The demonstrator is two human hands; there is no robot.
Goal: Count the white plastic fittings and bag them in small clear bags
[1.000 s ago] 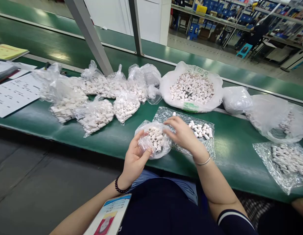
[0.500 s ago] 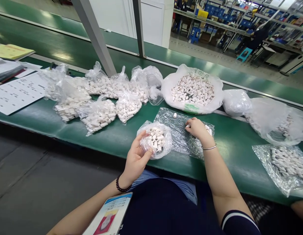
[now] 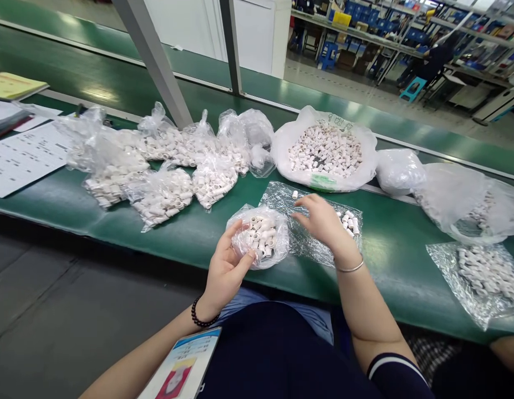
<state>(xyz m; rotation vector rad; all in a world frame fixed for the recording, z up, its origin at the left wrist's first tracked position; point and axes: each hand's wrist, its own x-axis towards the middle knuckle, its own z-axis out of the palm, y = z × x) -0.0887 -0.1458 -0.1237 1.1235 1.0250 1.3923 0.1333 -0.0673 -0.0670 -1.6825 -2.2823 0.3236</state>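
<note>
Green worktable, bag in left hand, grey floor, turquoise stool beyond

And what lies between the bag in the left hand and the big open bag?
Head view: a clear plastic sheet with one white piece; the right hand is near.

Left hand grips, thumb opposite curled fingers; right hand hovers palm down (fingers bent, tips apart).
</note>
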